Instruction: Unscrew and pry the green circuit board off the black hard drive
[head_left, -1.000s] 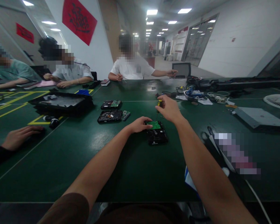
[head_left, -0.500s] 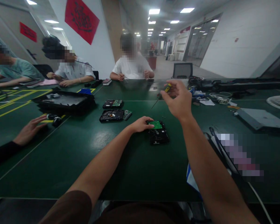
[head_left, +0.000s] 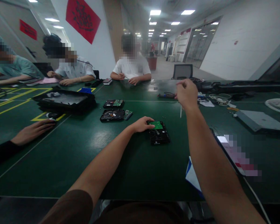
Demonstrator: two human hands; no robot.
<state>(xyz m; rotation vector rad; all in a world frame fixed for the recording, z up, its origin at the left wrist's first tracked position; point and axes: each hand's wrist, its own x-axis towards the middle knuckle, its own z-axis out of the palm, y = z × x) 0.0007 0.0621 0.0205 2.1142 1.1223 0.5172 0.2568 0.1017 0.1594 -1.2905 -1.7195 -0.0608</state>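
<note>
A black hard drive [head_left: 159,135] with a green circuit board [head_left: 156,125] on top lies on the green table [head_left: 121,161] in front of me. My left hand [head_left: 141,123] rests on the drive's left edge, fingers curled onto the board. Raised above the table to the right of and beyond the drive, my right hand [head_left: 187,93] is closed in a fist. A thin screwdriver shaft [head_left: 180,112] hangs down from it; the handle is hidden in the fingers.
Two more hard drives [head_left: 112,114] and a black tray [head_left: 65,101] lie to the left. A co-worker's hand [head_left: 35,130] rests at the left edge. People sit across the table. Cables [head_left: 216,97], a grey box [head_left: 259,119] and a tablet [head_left: 233,152] occupy the right side.
My right hand has lifted off the hard drive and swung up and to the right with the screwdriver, whose shaft now points down. My left hand has stayed on the drive.
</note>
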